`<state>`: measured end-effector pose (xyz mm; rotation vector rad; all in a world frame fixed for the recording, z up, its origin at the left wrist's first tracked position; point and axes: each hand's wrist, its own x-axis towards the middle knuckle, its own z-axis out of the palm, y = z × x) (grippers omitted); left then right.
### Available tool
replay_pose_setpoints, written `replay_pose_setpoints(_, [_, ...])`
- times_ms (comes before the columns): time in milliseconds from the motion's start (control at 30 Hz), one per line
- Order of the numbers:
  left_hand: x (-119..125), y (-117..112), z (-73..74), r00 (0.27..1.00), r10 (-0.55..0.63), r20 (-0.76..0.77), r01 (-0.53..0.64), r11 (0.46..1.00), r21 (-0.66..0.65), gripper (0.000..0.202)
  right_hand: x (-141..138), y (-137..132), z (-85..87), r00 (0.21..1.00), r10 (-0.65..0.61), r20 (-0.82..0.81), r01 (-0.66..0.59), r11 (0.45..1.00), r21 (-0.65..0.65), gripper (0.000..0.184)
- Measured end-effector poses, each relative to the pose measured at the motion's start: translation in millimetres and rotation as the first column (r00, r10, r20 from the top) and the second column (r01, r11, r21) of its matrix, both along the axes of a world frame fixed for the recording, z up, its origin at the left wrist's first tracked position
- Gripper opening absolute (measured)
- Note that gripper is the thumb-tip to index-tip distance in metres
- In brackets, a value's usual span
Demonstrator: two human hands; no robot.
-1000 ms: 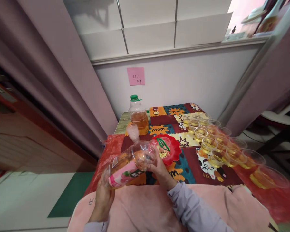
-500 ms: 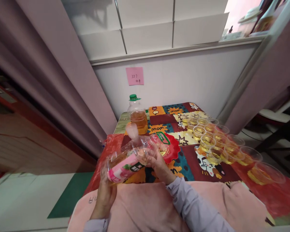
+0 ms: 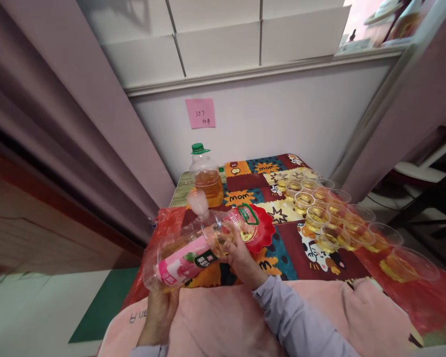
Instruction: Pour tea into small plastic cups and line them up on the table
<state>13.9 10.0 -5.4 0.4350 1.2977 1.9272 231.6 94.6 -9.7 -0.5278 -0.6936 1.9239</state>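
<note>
A large clear plastic bottle (image 3: 186, 260) with a pink label lies tilted across the front of the table, its neck pointing up and to the right, amber liquid inside. My left hand (image 3: 162, 303) holds its base from below, the fingers mostly hidden behind it. Around the shoulder of the bottle closes my right hand (image 3: 238, 255). Just past the neck sits a red scalloped dish (image 3: 268, 233) with a green-edged piece (image 3: 248, 214) over it. A stack of clear plastic cups (image 3: 198, 202) rises behind the bottle.
A jug (image 3: 209, 186) of amber liquid with a green cap (image 3: 198, 148) stands at the back left. On the right, rows of clear cups (image 3: 317, 218) hold yellow liquid. A patterned mat (image 3: 252, 182) covers the table, with red plastic (image 3: 405, 302) at its side.
The bottle has shifted slightly left and down, with its label turned more towards me. Both hands stay on it. The whole view has moved a little.
</note>
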Motion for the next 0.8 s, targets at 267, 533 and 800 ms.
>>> replay_pose_setpoints(267, [-1.9,-1.0,-5.3,1.0,-0.018,-0.007,0.018,1.0,0.007,0.079,6.0,0.9,8.5,1.0,0.028,0.011,-0.028,0.999,0.027,0.113])
replay_pose_setpoints(533, [-3.4,-2.5,-3.5,0.999,0.003,-0.051,-0.003,1.0,0.013,0.072,3.3,1.1,7.5,1.0,0.012,0.021,-0.012,1.0,0.012,0.112])
replay_pose_setpoints(800, [-10.7,-3.5,-5.6,0.999,-0.014,0.029,0.013,0.999,0.049,0.075,4.7,-0.3,10.5,0.999,0.041,0.002,-0.041,0.999,0.01,0.104])
